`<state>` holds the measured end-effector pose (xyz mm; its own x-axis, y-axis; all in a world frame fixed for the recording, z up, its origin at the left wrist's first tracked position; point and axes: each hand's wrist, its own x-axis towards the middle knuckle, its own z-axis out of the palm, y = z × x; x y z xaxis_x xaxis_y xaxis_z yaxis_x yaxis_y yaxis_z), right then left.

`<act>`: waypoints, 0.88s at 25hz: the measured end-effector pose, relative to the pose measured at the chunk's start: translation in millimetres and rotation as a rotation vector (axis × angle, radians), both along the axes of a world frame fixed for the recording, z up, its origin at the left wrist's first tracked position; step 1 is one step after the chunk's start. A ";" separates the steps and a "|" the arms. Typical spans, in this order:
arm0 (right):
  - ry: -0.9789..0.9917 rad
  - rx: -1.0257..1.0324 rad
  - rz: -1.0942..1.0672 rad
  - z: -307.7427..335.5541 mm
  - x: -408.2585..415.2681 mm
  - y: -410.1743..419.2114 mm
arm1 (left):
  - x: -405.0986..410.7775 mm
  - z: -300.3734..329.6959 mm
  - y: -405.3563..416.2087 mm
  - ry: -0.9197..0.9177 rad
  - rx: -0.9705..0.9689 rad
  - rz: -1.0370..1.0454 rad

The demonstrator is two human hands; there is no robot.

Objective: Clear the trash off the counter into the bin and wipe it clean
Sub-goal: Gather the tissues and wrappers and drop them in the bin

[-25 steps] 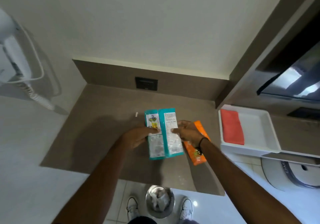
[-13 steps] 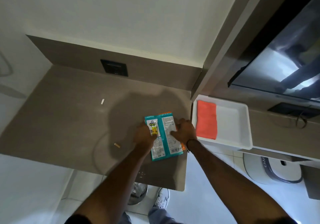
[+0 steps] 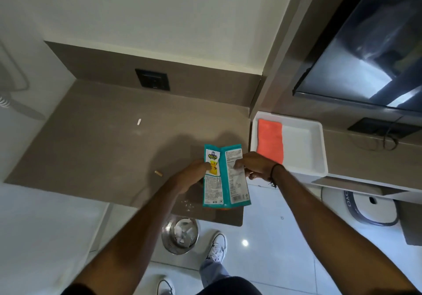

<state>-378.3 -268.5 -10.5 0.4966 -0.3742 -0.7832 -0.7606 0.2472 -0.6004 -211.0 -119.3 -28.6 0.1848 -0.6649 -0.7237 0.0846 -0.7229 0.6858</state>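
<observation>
Two teal snack wrappers (image 3: 225,178) are held side by side above the front right corner of the brown counter (image 3: 98,148). My left hand (image 3: 194,176) grips their left edge and my right hand (image 3: 255,165) grips their right edge. A sliver of an orange wrapper (image 3: 222,208) peeks out under their lower edge. A small white scrap (image 3: 139,121) and a tan butt (image 3: 158,173) lie on the counter, with white crumbs (image 3: 187,204) near its front edge. The steel bin (image 3: 180,235), holding crumpled paper, stands on the floor below.
A white tray (image 3: 303,148) with a folded orange cloth (image 3: 270,144) sits right of the counter. A black wall socket (image 3: 152,79) is on the backsplash. A dark screen (image 3: 365,55) hangs upper right. My white shoes (image 3: 217,246) stand by the bin.
Both hands have lifted the teal wrappers off the counter and drawn them toward the front edge. The orange wrapper is now almost hidden beneath them.
</observation>
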 end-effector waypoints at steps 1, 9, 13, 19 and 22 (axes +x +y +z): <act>0.004 0.008 0.044 10.0 -7.2 6.0 | 4.4 6.7 13.0 0.007 0.012 -0.070; -0.034 -0.217 0.219 5.2 7.6 145.6 | 45.4 13.8 144.9 -0.248 0.073 -0.405; -0.044 -0.501 0.236 -75.0 17.8 229.0 | 45.9 -54.6 214.7 -0.527 0.114 -0.398; 0.165 -0.595 0.088 -262.0 21.1 309.3 | 13.6 -223.1 257.1 -0.678 0.190 -0.229; 0.246 -0.520 0.011 -348.5 23.4 308.4 | -2.6 -312.8 251.6 -0.658 0.260 -0.246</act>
<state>-354.9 39.9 -359.0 0.3290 -0.7371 -0.5903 -0.8941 -0.0419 -0.4460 -213.7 132.2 -341.4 0.5017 -0.5658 -0.6543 -0.4695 -0.8134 0.3434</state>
